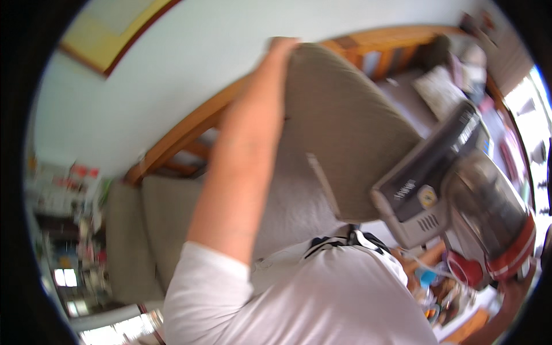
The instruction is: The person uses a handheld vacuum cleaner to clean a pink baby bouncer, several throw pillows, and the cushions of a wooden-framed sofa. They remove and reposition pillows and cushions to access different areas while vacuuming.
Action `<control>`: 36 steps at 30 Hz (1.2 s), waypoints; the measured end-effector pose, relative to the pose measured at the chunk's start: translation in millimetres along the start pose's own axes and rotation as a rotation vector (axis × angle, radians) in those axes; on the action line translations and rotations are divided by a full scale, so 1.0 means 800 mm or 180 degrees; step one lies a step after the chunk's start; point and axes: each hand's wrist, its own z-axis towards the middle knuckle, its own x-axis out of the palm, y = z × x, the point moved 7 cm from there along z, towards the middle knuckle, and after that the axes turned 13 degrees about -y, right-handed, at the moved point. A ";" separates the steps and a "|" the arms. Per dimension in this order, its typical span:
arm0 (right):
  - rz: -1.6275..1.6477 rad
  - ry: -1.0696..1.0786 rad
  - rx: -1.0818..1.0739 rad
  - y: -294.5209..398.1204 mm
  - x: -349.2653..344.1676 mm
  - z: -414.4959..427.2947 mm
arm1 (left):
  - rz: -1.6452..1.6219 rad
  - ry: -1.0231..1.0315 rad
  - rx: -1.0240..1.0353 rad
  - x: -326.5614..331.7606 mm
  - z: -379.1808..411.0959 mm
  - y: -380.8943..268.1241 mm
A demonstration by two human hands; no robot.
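My left arm reaches up across the view, and my left hand (283, 44) grips the upper corner of a brown sofa cushion (340, 116). The cushion is tilted up off the sofa seat (289, 189). At the right, a grey handheld vacuum cleaner (414, 189) with a clear dust cup and red trim is held up against the cushion's lower right side. My right hand (515, 286) is at the vacuum's handle end, dim and partly hidden behind it. Its fingers are mostly out of sight.
The sofa's wooden back rail (194, 114) runs along a white wall. Brown cushions (168, 215) lean at the left end. A pale pillow (440, 90) lies on the far seat. At lower right, a cluttered table (461, 317) holds small items, and a white cord (431, 267) hangs near the vacuum.
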 end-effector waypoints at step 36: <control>0.2704 0.3577 -0.0008 0.049 0.280 0.222 | 0.1978 0.0287 0.2321 0.040 -0.289 -0.184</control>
